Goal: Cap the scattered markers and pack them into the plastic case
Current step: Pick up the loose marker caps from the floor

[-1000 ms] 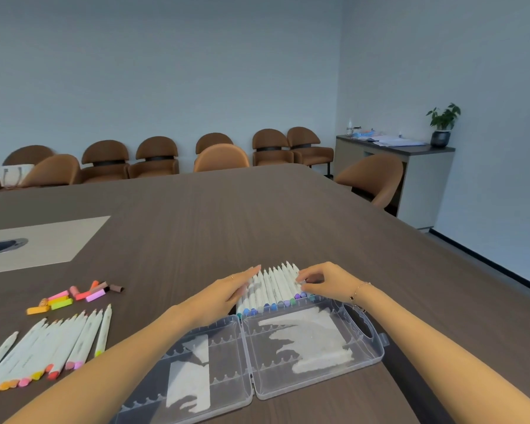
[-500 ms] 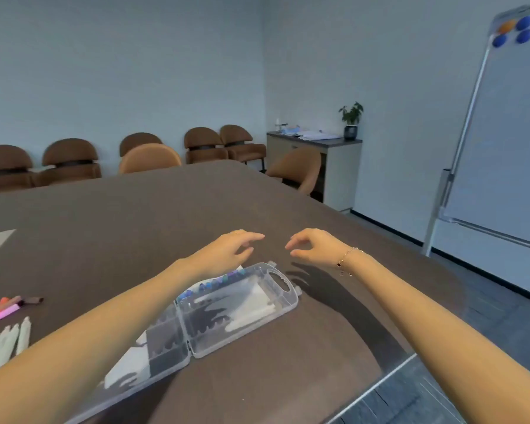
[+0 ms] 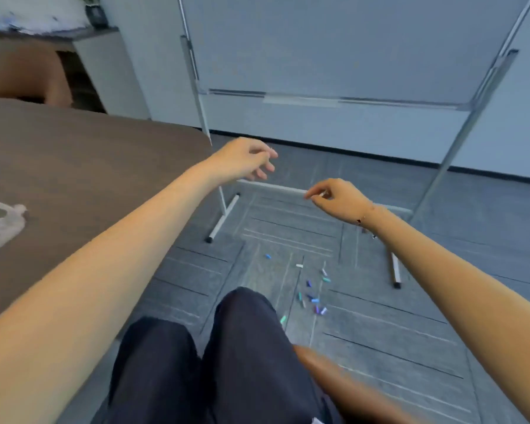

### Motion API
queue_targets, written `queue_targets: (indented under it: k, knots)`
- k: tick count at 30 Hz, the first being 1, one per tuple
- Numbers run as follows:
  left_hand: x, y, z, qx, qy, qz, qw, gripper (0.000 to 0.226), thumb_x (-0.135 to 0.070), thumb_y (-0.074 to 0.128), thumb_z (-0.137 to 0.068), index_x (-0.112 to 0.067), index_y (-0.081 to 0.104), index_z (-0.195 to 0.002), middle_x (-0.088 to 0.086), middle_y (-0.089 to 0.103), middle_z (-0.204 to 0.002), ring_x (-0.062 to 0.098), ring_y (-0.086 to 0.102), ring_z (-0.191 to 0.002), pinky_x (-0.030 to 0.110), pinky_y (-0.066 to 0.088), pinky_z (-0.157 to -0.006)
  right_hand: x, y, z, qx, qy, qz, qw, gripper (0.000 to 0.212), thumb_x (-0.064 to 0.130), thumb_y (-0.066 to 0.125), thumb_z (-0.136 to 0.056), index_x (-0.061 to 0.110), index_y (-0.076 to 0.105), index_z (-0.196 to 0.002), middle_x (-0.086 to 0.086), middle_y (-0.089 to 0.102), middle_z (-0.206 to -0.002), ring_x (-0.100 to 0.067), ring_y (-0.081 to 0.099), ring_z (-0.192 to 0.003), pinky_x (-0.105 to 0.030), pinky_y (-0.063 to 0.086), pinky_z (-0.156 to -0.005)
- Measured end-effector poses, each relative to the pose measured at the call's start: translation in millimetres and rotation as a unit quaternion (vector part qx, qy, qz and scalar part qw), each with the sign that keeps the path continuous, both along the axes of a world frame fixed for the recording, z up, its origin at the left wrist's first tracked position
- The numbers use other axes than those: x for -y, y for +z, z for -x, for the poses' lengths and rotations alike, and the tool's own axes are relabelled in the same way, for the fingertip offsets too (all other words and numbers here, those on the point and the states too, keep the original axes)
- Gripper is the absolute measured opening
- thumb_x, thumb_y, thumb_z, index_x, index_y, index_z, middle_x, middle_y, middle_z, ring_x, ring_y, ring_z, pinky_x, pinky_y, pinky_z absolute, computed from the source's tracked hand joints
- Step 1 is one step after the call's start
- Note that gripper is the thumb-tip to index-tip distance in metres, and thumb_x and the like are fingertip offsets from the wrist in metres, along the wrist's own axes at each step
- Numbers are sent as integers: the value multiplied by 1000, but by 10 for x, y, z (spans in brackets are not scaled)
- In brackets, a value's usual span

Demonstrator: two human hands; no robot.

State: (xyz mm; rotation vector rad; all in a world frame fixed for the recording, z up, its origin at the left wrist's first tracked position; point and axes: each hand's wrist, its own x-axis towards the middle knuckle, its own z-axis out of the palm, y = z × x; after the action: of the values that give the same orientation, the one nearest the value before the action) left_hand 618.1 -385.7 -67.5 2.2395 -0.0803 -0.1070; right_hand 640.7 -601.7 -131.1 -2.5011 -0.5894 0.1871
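Grey floor point(image 3: 410, 347) opens past the table edge point(image 3: 153, 191) on your left, your left hand point(image 3: 242, 162) and right hand point(image 3: 338, 197) raised in the air, fingers loosely curled, holding nothing, scattered marker caps point(image 3: 314, 296) lying on the floor well below them, whiteboard stand point(image 3: 441, 166) beyond.

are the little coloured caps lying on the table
No, the coloured caps lie scattered on the grey floor beside the person's knees, off the brown table.
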Motion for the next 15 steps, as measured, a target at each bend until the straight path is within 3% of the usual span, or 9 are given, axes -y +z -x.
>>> queue_targets:
  k: [3,6,12,15]
  knots:
    - [348,-432,-144,-58,-40,0,998,26,-20,38,-100,-15,61,-113,-1,69,-97,8,63,-73,19,49,-67,541,-484,-139,-71,-17,42,996,23,13,50,-93,14,70,-105,-4,69,-108,-12,57,-85,-19,40,-79]
    - [440,-1053,-299,-126,-49,-6,991,27,-21,38,-101,-16,60,-115,-2,68,-100,12,65,-80,25,50,-74,772,-1060,-310,-134,-22,77,988,25,14,49,-95,11,68,-111,-7,68,-112,-20,61,-101,-22,42,-84]
    - [179,-2420,-765,-253,-26,-35,966,29,-19,38,-101,-15,58,-120,-2,66,-101,10,62,-77,26,49,-70,609,-2342,-647,-264,-43,98,958,26,13,47,-95,3,66,-109,-14,66,-113,-29,60,-106,-33,45,-90]
    - [-22,-3072,-1099,-284,-17,-47,958,28,-17,39,-100,-16,57,-121,-3,65,-101,8,62,-77,23,46,-68,428,-2965,-878,-307,-38,109,945,28,12,44,-95,8,64,-114,-9,64,-119,-23,61,-107,-28,46,-89]
